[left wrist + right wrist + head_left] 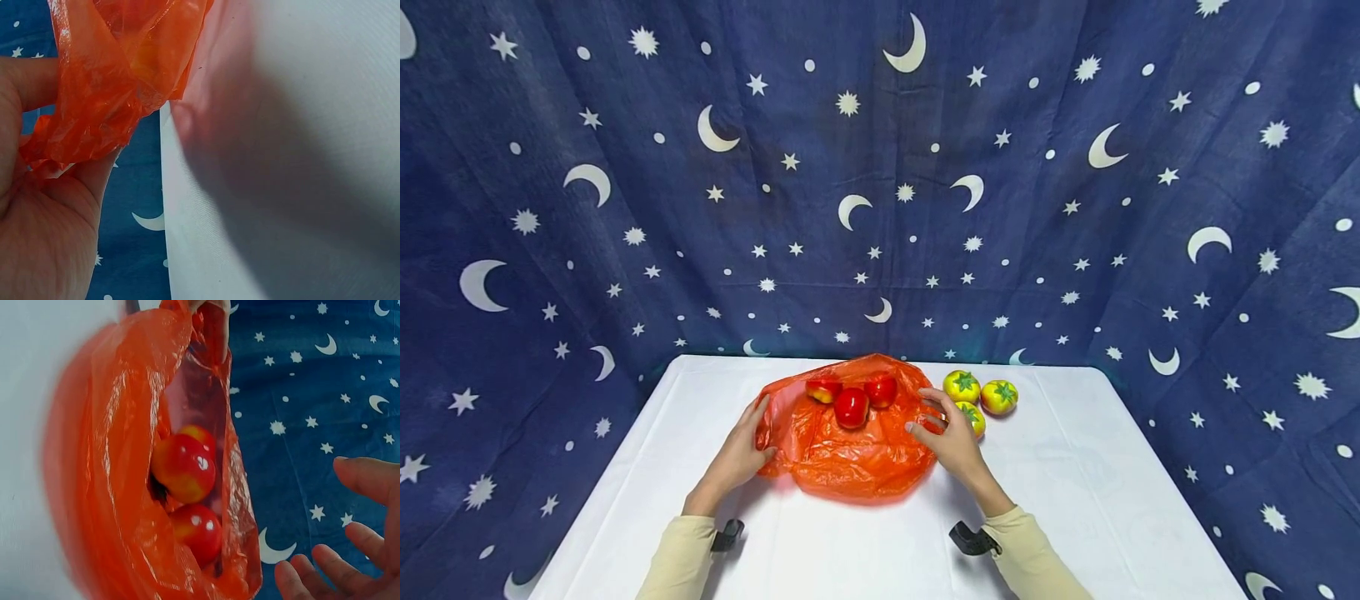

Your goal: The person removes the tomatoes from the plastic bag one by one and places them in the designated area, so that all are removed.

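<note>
An orange-red plastic bag [861, 471] lies spread on the table, its mouth facing up and away from the person. Inside it sit three shiny red-and-yellow apples [852, 409], which the right wrist view also shows through the bag's opening. My left hand [739, 450] grips the bag's left edge; in the left wrist view, thumb and fingers close round the bunched plastic [94, 125]. On the other side, my right hand [953, 435] is beside the bag's right rim. Its relaxed fingers [337, 565] are spread apart and hold nothing.
Three yellow round fruits [1000, 397] with green star-shaped tops stand right of the bag, one partly hidden behind the right hand. A white cloth covers the table [1075, 483]. Behind it hangs a dark blue curtain [880, 167] with moons and stars.
</note>
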Demonstrator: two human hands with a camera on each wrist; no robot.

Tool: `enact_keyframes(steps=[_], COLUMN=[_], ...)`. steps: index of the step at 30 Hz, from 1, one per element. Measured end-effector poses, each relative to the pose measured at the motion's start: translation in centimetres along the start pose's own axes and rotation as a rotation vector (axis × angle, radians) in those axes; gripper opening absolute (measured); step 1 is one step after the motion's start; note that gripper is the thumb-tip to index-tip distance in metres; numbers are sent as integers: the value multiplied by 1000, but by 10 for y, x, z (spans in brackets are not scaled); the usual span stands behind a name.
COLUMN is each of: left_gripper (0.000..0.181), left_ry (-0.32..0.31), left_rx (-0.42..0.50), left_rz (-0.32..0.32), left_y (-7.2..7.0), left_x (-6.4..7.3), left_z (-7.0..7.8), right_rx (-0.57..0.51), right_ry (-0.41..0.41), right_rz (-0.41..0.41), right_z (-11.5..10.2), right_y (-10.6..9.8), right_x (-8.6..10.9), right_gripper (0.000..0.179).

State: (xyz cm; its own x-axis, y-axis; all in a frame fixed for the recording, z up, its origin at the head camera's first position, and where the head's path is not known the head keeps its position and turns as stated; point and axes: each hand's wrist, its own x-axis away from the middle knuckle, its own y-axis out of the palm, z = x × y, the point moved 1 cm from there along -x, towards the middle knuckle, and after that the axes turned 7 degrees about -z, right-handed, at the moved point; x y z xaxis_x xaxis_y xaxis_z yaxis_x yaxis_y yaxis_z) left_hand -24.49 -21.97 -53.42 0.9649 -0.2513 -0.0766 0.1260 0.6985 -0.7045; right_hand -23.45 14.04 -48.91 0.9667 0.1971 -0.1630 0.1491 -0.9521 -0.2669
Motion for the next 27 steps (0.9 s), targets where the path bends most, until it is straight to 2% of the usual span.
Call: enact_keyframes(steps=[11, 17, 22, 27], left_gripper=[93, 92, 93, 93], left_ry=[-21, -69, -60, -57], left_rx=[-5, 2, -8, -22], left_rz=[-16, -43, -28, -28], left_y=[0, 3, 4, 4], left_x=[0, -2, 0, 2], left_z=[-1, 1, 1, -1], right_rx=[28, 13, 17, 30], right_ry=[-33, -12, 32, 36], right_rz=[-31, -38, -59, -74], right_z=[14, 20, 26, 25], right_y=[23, 30, 39, 49], right_x=[-11, -16, -23, -31], right_gripper=[57, 58, 61, 62])
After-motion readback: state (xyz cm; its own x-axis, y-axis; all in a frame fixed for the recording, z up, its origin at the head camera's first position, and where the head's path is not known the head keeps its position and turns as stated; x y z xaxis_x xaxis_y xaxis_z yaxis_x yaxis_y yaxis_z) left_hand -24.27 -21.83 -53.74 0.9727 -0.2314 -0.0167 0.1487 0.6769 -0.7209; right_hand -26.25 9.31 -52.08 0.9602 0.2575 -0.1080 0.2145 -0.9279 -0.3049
